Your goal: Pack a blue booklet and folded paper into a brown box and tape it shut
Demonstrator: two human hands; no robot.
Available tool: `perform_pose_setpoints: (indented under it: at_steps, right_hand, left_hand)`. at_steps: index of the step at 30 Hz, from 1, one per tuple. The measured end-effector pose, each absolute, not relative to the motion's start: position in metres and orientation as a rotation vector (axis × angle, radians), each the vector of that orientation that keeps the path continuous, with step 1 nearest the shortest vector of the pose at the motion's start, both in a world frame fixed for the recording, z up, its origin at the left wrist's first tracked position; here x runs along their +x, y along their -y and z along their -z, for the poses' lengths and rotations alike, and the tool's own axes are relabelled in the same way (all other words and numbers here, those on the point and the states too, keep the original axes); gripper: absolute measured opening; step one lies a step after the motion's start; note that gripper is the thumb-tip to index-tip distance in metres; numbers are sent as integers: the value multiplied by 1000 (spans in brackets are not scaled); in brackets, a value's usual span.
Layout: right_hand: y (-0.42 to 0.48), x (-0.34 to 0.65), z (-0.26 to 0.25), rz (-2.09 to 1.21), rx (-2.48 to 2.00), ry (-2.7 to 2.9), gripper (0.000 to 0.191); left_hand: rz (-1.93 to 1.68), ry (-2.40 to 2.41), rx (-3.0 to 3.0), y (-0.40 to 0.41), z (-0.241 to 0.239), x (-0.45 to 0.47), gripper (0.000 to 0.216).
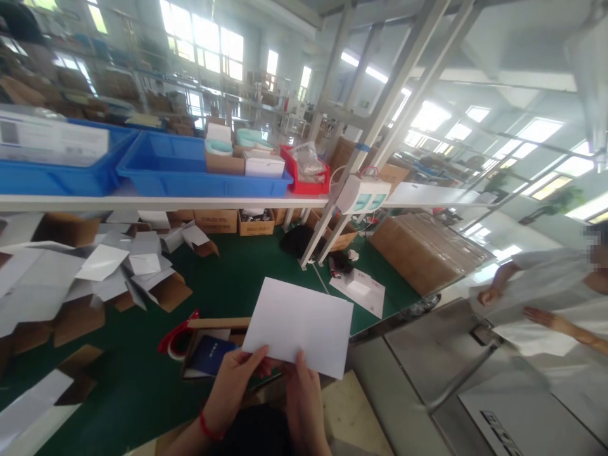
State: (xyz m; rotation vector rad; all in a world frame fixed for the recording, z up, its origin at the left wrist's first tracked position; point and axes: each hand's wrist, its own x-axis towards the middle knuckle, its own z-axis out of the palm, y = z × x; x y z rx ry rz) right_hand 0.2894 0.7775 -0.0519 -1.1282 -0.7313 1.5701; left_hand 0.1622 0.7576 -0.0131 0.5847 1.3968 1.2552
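White rectangular panel (299,326), probably card, is pinched at its near edge by left hand (237,378) and right hand (304,387), over the green worktop (232,272), partly hiding an open cardboard box (218,323).

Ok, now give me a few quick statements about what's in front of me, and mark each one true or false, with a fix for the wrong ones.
1. The left hand and right hand both hold the white sheet. True.
2. The red bracelet is on the right wrist. False: the red bracelet is on the left wrist.
3. The blue booklet lies in an open box. True.
4. The red bin stands on the green table. False: the red bin stands on the shelf.
5. Another person is at the right of the view. True.
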Motion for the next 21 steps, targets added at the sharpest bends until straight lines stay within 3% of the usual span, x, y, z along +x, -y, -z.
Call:
perform_pose_setpoints:
  at_steps: [5,15,21]
  right_hand:
    - [-783,291,39,-1629,-1078,542,53]
    - [-765,274,64,-1639,-1128,565,50]
    - [-773,285,53,-1558,-1146,626,57]
  left_hand:
    - [-1249,-1418,623,-760,12,146,49]
    - [-1243,-1348,517,-758,6,173,35]
    - [-1239,-1440,555,-757,11,154,45]
